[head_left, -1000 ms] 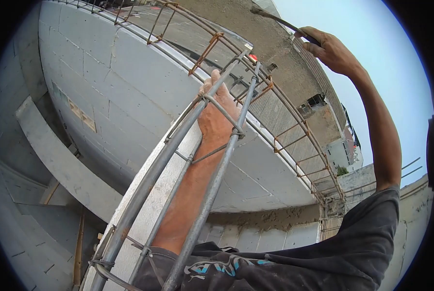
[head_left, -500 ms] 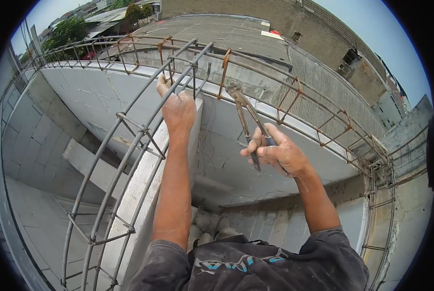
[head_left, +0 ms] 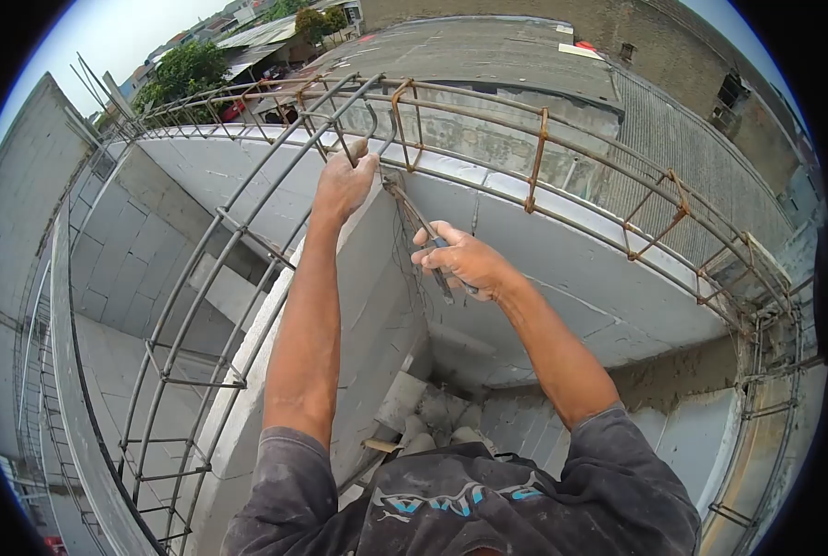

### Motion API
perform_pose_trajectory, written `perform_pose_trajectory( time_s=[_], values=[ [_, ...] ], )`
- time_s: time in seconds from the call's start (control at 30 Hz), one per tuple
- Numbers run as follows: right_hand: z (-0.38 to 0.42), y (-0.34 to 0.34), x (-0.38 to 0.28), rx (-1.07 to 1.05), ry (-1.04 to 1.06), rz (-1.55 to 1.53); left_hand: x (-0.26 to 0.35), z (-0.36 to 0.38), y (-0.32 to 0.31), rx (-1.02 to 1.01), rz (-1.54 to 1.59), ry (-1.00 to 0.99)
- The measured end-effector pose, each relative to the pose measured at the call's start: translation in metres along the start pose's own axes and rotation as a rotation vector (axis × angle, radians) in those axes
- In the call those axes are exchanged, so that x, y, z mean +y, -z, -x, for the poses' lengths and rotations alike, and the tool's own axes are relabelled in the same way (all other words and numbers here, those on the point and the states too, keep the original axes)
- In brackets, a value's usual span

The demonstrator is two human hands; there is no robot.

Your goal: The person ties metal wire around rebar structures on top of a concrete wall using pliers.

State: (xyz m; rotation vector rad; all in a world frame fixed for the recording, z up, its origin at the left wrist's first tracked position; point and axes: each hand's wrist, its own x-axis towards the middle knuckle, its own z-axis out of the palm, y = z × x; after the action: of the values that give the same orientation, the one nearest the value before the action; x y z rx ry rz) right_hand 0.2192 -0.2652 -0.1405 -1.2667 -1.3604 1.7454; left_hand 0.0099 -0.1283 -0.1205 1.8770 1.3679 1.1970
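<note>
My left hand (head_left: 345,185) is raised at the top of a white block wall (head_left: 360,232), its fingers curled round a steel rebar where two rebar cages meet. One rebar cage (head_left: 244,228) runs towards me on the left. The other, with rusty stirrups (head_left: 538,157), crosses ahead along the far wall. In my right hand (head_left: 477,262) is a pair of pincers (head_left: 418,213), fingers round the handles. Their jaws are at the wall corner, just right of and below my left hand. Thin tie wires (head_left: 402,243) hang down beside them.
A grey rooftop (head_left: 460,57) and a corrugated roof (head_left: 659,139) lie beyond the far wall. Another upright rebar cage (head_left: 771,408) stands at the right. Far below, between the walls, my feet (head_left: 420,435) show. A long grey edge (head_left: 76,389) runs down the left.
My right hand has brought the pincers left and down, from beside the far cage to the wall corner near my left hand. The view has shifted; my left hand stays at the rebar.
</note>
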Motion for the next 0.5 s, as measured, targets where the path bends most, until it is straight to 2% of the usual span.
perform_pose_trajectory(
  time_s=[0.07,0.27,0.37,0.5],
  values=[
    [-0.003,-0.001,-0.001,0.02,-0.022,0.028,0.006,-0.005,0.003,-0.037,-0.219,-0.006],
    [-0.014,0.004,0.012,-0.009,0.15,-0.036,0.003,-0.012,0.004,0.037,-0.238,-0.087],
    [-0.018,0.003,0.007,0.029,0.127,0.055,0.004,-0.014,0.003,-0.047,-0.38,-0.007],
    [-0.024,0.003,0.004,0.068,0.183,0.133,-0.007,-0.012,0.0,-0.004,-0.391,-0.084]
  ],
)
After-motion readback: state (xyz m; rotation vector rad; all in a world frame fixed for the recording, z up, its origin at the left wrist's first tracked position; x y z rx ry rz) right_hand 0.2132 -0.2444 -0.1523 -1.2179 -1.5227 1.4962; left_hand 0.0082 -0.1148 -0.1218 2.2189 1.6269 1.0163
